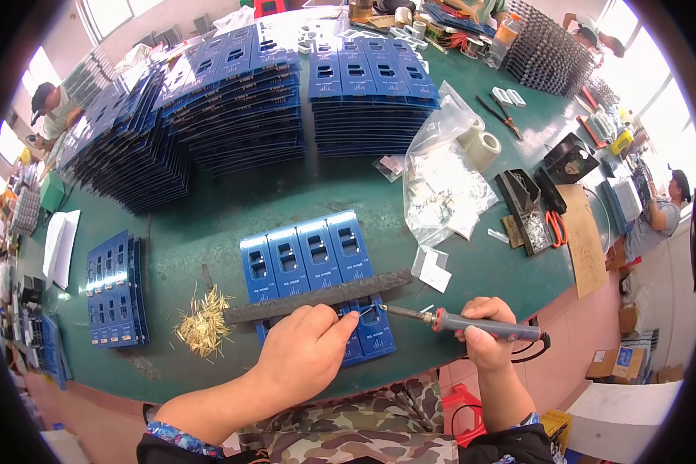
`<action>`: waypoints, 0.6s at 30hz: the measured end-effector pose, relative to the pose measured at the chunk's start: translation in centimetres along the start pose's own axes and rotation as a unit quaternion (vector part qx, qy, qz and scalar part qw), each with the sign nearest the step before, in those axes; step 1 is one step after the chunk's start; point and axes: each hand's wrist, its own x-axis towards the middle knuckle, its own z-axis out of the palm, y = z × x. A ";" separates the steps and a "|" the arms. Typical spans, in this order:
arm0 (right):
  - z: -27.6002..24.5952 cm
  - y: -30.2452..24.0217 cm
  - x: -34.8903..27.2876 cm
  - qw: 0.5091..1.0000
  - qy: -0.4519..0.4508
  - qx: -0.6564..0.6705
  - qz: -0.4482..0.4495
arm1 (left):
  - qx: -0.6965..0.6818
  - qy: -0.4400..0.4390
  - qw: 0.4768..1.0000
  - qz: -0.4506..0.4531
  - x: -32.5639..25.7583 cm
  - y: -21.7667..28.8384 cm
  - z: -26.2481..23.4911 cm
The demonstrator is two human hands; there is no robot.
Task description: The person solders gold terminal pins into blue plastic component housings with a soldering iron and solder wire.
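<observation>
A blue circuit board panel [305, 249] with several cut-outs lies flat before me on the green table. Across it rests a long dark bar [325, 292]. My left hand [305, 340] is closed over the panel's near part, fingertips pinched by the bar's lower edge; something thin shows at the tips, too small to name. In my right hand [487, 332] is a grey soldering iron [483, 325], its tip pointing left at the panel, close to my left fingertips. Whether the tip touches the board I cannot tell. Loose gold-coloured pins [204, 323] lie heaped at the bar's left end.
Tall stacks of blue panels [371, 116] stand at the back. A smaller stack [116, 298] sits left. To the right are a clear plastic bag [445, 182] of small parts, a metal tray [530, 213], orange-handled scissors [555, 230] and a small black fan [571, 158]. Other people sit farther off.
</observation>
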 end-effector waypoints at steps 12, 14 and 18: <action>-0.3 0.1 -0.3 0.999 -0.017 -0.038 -0.017 | 0.017 -0.018 0.999 0.031 -0.1 0.2 0.3; -0.3 0.1 -0.3 0.999 -0.018 -0.039 -0.020 | 0.017 -0.020 0.999 0.033 -0.1 0.2 0.4; -0.4 0.2 -0.3 0.999 -0.020 -0.044 -0.021 | 0.017 -0.021 0.999 0.033 -0.1 0.2 0.4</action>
